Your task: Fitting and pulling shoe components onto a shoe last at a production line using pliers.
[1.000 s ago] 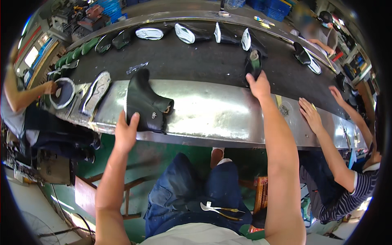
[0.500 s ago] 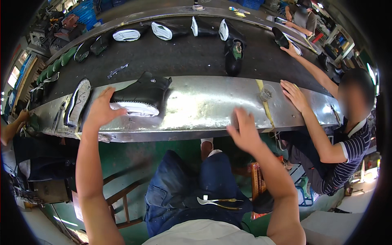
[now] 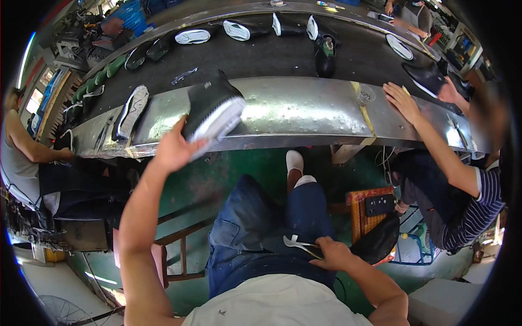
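Note:
My left hand point(image 3: 178, 146) grips a black shoe point(image 3: 209, 95) with a white sole by its near end. The shoe is tilted over the front edge of the metal ledge, its sole turned towards me. Down at my lap, my right hand point(image 3: 334, 254) has its fingers closed around the handles of a pair of pincers point(image 3: 296, 243). The pincers' silver head points left, against my dark blue apron. On the ledge, left of the held shoe, lies another shoe point(image 3: 133, 112) with its pale sole showing.
A dark belt point(image 3: 244, 60) beyond the ledge point(image 3: 304, 108) carries several shoes. A clear cup point(image 3: 365, 95) stands beside a yellow strap. A co-worker's hand point(image 3: 401, 101) rests on the ledge at right; their other holds a black shoe point(image 3: 427, 79). Another person works at left.
My left hand has closed on the black shoe and tipped it up towards me. My right hand has dropped from near the ledge to the pincers at my lap.

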### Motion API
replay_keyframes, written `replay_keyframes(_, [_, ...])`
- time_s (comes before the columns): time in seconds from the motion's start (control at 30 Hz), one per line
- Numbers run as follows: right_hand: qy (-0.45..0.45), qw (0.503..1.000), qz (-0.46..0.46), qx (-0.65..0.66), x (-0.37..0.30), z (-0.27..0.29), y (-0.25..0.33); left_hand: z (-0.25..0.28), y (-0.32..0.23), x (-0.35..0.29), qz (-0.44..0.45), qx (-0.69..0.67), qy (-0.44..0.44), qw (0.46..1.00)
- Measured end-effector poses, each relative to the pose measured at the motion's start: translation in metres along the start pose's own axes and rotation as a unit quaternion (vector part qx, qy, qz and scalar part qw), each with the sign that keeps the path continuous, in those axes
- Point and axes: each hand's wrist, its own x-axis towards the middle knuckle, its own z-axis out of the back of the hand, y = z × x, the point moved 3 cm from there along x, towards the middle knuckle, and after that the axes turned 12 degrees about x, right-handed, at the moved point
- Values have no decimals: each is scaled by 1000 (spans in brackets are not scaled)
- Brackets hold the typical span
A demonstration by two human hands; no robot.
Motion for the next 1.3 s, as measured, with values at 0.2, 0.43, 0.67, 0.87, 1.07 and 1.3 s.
replay_keyframes(0.2, [62,943,-30,325,11,-1,-76,-109,-69,-175,-32,-462,133,876])
replay_keyframes(0.43, [-1,732,-70,678,8,14,-62,-174,-147,-205,-11,-51,480,876])
replay_keyframes(0.67, [-52,753,-8,656,28,1,-30,-220,-169,-116,-133,-70,83,985])
replay_keyframes(0.87, [-44,857,-15,513,14,16,1,-250,-178,-99,-112,-260,380,881])
replay_keyframes(1.07, [32,919,67,386,12,22,55,-171,-103,-131,-177,-428,210,861])
replay_keyframes(1.3, [138,857,26,496,47,15,92,-146,-63,-163,-108,-414,119,896])
